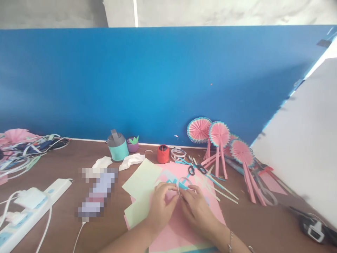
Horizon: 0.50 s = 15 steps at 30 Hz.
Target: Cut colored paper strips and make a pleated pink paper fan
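1. Your left hand [160, 203] is curled shut, with thumb and fingertips pinching the near left side of a thin white paper strip [184, 180].
2. Your right hand [196, 207] is closed in the same pinch on the strip's right side. The two hands meet, touching at the fingertips.
3. The strip is bent into a small loop that stands up above your fingers, over the far part of the pink sheet [181, 228]. I cannot tell whether its ends are joined, because your fingers hide them.
4. The pink sheet lies flat on the table [110, 225] under both hands, and a pale green sheet [142, 181] overlaps its left edge.
5. As for finished work, three pleated pink fans [218, 133] with long tails lean against the blue partition [158, 80], to the right of your hands.
6. The cut material has not been used up: loose strips [223, 191] lie scattered between the fans and the pink sheet, and a coil of white strip [178, 154] sits near the red pot [163, 154].
7. The scissors [197, 169] lie put down just beyond the loop, and neither hand touches them.
8. A power strip [39, 207] lies well to the left, apart from the papers.
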### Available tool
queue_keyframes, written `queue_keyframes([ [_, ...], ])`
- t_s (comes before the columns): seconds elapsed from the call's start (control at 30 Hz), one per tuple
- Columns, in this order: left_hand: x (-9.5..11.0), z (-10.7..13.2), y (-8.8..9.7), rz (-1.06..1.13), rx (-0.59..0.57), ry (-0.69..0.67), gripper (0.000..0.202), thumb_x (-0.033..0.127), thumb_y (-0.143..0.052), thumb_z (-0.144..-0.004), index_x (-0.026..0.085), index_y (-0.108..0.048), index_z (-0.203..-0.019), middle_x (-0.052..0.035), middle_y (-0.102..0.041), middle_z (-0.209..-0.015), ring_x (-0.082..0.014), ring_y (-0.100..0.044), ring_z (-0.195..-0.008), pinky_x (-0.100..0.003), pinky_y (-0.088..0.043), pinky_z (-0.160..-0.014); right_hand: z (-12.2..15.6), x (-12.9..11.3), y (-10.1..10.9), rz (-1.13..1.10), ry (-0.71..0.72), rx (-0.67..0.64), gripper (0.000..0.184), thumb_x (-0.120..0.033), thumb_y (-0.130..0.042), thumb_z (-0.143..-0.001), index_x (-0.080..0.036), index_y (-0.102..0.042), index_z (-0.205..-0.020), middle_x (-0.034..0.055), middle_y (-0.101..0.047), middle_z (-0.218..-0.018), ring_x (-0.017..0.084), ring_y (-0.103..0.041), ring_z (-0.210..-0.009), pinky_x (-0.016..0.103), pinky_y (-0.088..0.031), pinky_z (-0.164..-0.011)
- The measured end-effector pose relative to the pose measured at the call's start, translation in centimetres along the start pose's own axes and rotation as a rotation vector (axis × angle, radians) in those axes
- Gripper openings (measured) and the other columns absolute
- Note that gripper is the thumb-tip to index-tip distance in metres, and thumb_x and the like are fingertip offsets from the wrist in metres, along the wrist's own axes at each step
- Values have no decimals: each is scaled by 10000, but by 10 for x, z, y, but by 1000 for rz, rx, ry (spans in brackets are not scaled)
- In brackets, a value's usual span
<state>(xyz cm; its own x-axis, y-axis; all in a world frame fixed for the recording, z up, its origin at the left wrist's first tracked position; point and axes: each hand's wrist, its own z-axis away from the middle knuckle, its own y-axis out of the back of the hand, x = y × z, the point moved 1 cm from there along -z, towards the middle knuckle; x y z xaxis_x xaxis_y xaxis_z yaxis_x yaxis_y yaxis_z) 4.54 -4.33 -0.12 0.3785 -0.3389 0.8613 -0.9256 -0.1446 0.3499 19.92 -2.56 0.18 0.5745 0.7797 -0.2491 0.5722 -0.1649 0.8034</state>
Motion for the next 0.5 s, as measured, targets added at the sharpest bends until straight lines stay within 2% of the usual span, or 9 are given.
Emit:
queue_keyframes([
  [0.07, -2, -1, 1, -8, -6, -4, 115, 145, -556, -785, 227, -603, -851, -42, -645, -954, -206, -575, -978, -395, -441, -906, 0, -1, 1, 1, 19, -20, 342, -58, -322, -852, -162, -482, -1135, 51, -644, -765, 172, -575, -652, 401, -409, -798],
  [0.23, -3, -6, 6, -69, 7, -37, 98, 198, -519, -823, 227, -575, -748, -50, -607, -954, -219, -534, -1019, -405, -433, -904, -2, 1, 4, 31, -14, -10, 236, -96, -331, -909, -196, -532, -980, 22, -631, -722, 153, -558, -650, 375, -380, -819],
  [0.37, -4, -8, 11, -69, 69, -7, 22, 230, -537, -817, 226, -559, -814, -46, -596, -939, -217, -539, -1005, -387, -450, -874, -3, 1, 11, 50, -37, 60, 203, -145, -347, -931, -197, -541, -898, 3, -615, -668, 140, -555, -631, 357, -363, -827],
  [0.5, -5, -9, 10, -74, 55, 16, 107, 245, -607, -772, 232, -574, -873, -32, -607, -930, -215, -552, -966, -386, -434, -873, -3, -1, 13, 38, -35, 48, 224, -153, -349, -937, -218, -551, -1010, 10, -659, -752, 141, -589, -705, 357, -344, -864],
])
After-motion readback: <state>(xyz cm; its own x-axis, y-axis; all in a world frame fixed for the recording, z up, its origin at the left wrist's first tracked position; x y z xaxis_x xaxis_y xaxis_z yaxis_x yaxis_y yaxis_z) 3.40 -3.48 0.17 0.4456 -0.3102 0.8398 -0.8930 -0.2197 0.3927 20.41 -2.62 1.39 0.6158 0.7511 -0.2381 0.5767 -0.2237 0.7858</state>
